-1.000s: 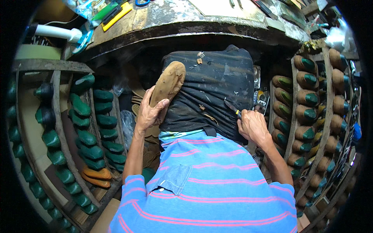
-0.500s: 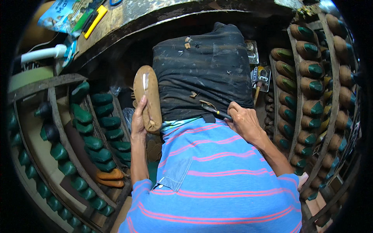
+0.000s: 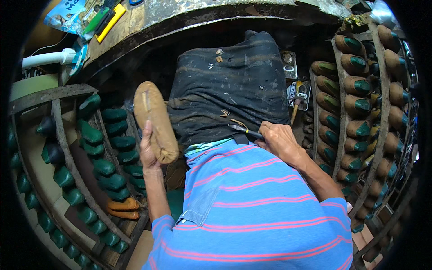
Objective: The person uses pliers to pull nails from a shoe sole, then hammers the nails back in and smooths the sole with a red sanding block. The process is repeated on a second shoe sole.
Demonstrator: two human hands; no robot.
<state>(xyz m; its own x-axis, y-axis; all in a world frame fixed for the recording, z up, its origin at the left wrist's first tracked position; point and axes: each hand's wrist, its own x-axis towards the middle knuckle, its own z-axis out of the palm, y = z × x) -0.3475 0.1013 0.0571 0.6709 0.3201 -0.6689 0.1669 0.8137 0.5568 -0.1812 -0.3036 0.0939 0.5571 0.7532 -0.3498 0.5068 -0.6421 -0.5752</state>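
Wrapped around the handles of a pair of pliers (image 3: 253, 133), the right hand (image 3: 280, 140) was tightly curled, while the left hand (image 3: 148, 150) held a tan shoe (image 3: 155, 121), its thumb on the near face and its other fingers hidden from view.

Across the far side ran a workbench (image 3: 175, 20), with wooden racks at both sides, the left one (image 3: 49, 95) bearing mostly green forms (image 3: 104, 166), the right one (image 3: 379, 58) brown-and-green ones (image 3: 357, 105); a dark cloth (image 3: 225, 85) covered the lap, the shoe was just left of it, its far end leaning left, the pliers pointed left near the waist, and small scraps (image 3: 219, 59) lay on the cloth.
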